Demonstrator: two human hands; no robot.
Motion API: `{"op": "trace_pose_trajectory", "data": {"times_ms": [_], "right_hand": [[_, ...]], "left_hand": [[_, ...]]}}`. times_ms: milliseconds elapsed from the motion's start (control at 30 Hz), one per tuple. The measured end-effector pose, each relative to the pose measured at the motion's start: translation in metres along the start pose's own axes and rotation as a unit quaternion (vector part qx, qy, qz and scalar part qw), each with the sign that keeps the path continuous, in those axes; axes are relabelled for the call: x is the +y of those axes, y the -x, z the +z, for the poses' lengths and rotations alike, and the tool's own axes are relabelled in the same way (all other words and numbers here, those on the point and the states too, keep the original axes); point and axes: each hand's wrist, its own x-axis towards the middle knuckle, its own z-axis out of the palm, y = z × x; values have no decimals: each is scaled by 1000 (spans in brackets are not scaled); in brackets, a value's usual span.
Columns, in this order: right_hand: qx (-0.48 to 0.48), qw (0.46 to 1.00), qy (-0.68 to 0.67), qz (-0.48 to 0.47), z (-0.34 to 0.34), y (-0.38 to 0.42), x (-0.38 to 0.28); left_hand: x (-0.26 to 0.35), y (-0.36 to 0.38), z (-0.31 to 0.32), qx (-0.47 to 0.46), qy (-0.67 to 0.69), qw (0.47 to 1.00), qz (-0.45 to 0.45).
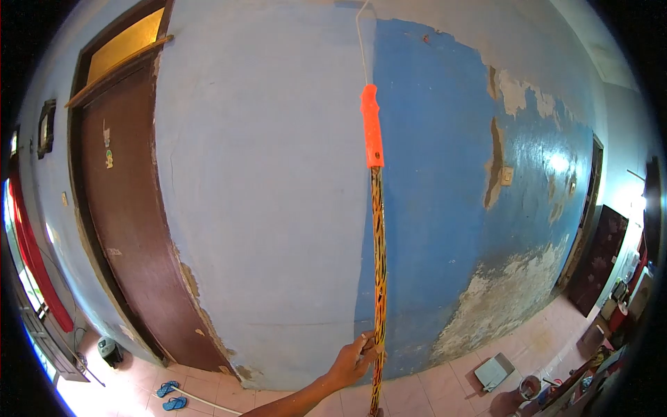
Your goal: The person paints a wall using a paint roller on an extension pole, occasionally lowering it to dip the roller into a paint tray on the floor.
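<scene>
My left hand point(353, 359) reaches in from the lower left, its fingers closed around a long paint roller pole point(379, 278) wrapped in a yellow-orange and black pattern. The pole stands nearly upright before the wall. At its top sits an orange roller handle point(372, 128), from which a thin metal rod runs up to the frame's upper edge. The roller head cannot be made out clearly. At the bottom edge, beside the pole, a sliver of what looks like my right hand point(379, 413) shows; its fingers are hidden. Behind the pole, pale wall paint point(271, 174) meets a blue area point(431, 174).
A brown door point(128, 208) stands left, with blue flip-flops point(174, 395) on the tiles nearby. Peeling plaster point(504, 299) and a light switch point(507, 176) mark the right wall. A grey tray point(494, 372) and a bucket point(530, 387) stand on the floor at right.
</scene>
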Motion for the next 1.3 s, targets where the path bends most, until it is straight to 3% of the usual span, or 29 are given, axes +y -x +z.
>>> {"op": "trace_pose_trajectory", "data": {"times_ms": [100,233,300,400,467,533,633,700,767,833,933,1033,1100,1133,1233,1300], "right_hand": [[-37,997,-22,67,-9,8,3],[-51,997,5,64,-18,4,1],[-106,990,52,79,-21,-7,5],[-123,984,108,76,-8,-41,0],[-204,962,84,159,-15,-84,-36],[-87,994,62,-5,8,-105,-30],[-104,993,-50,-7,-6,-146,-98],[-105,993,-50,1,-2,-141,-99],[-109,993,-50,8,5,-129,-77],[-170,985,31,24,17,-91,-11],[-175,983,18,53,8,-37,22],[-92,995,27,1,1,-5,26],[19,988,126,-87,6,13,41],[19,988,127,-86,7,19,48],[-9,984,170,-48,5,13,43],[-112,988,43,94,4,-2,41]], "left_hand": [[-27,4,10,4,66,998,-7],[-2,4,5,-4,30,998,-64],[-9,-4,5,-33,-12,995,-93],[1,-9,5,-27,1,996,-82],[0,-10,8,-24,20,997,-75],[-1,-11,10,-21,38,997,-68],[0,-12,6,-19,52,996,-69],[2,-12,1,-23,90,995,-41],[-2,-8,0,-6,68,996,-54],[-10,-4,-1,11,46,997,-68],[-31,12,1,-31,9,988,-149],[-54,32,11,-64,-23,986,-151],[-54,40,14,-90,4,979,-183],[-51,40,14,-91,4,979,-184],[-33,36,10,-119,-21,968,-219],[-38,34,11,-75,17,981,-175]]}}
